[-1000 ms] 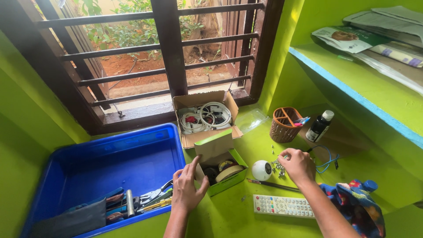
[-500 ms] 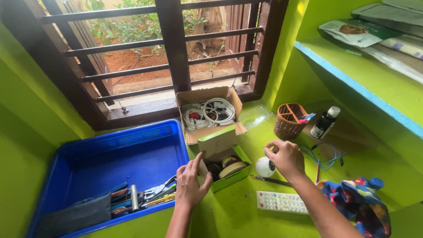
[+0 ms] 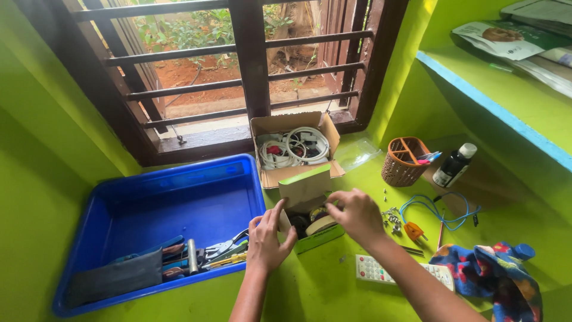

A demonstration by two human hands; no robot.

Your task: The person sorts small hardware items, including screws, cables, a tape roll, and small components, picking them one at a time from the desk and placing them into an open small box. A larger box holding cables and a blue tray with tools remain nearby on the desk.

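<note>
Two hands over a bright green painted counter (image 3: 333, 292), and the biggest thing on it is the blue plastic tub (image 3: 179, 203), smooth-walled and rectangular, its far half bare while a grey pouch (image 3: 113, 277) and a jumble of metal hand tools (image 3: 202, 253) crowd the near wall. Behind it, the open cardboard box (image 3: 295, 146) sits against the window sill with coiled white cables (image 3: 295, 146) looped inside, flaps splayed. Far right, a crumpled floral cloth (image 3: 488, 277) lies soft and bunched beside a white remote control (image 3: 381, 269). A round woven basket (image 3: 404, 161) stands near a dark bottle (image 3: 453, 167) with a white cap, and a thin blue wire (image 3: 438, 209) curls on the open counter between them and the cloth. Now the centre: the small green-edged cardboard box (image 3: 310, 206) sits just right of the tub's corner, lid tipped up, rolls of tape showing inside. The left hand (image 3: 267, 241) braces the box's near left side, fingers spread and pressed against it. The right hand (image 3: 357, 214) reaches in over the box's right rim, fingers curled together at the contents; whether they pinch anything, I cannot tell. Small loose screws (image 3: 392, 216) scatter just right of that hand.
</note>
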